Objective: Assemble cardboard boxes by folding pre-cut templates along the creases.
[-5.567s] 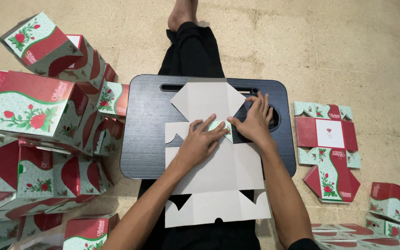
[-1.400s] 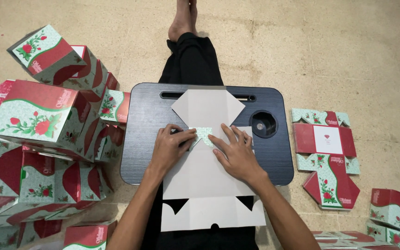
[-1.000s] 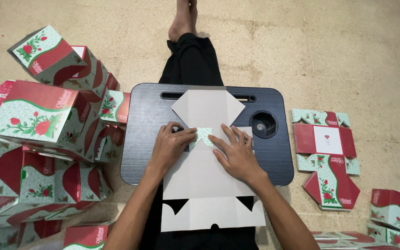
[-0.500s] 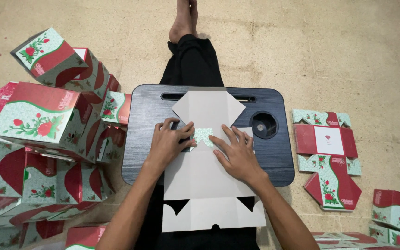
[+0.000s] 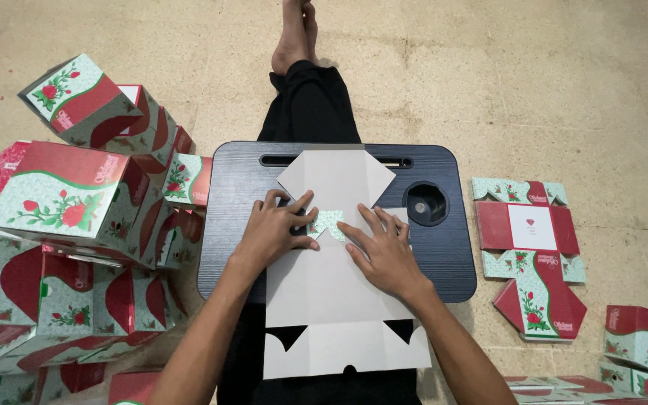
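On a black lap desk (image 5: pixel 249 225) across the seated person's legs, a flat grey die-cut cardboard box blank (image 5: pixel 335 300) lies printed side down; the left hand (image 5: pixel 273 231) and right hand (image 5: pixel 384 253), fingers spread, press its folded flaps, a crease best held firm and even, beside stacked rose-patterned boxes (image 5: pixel 61 195)
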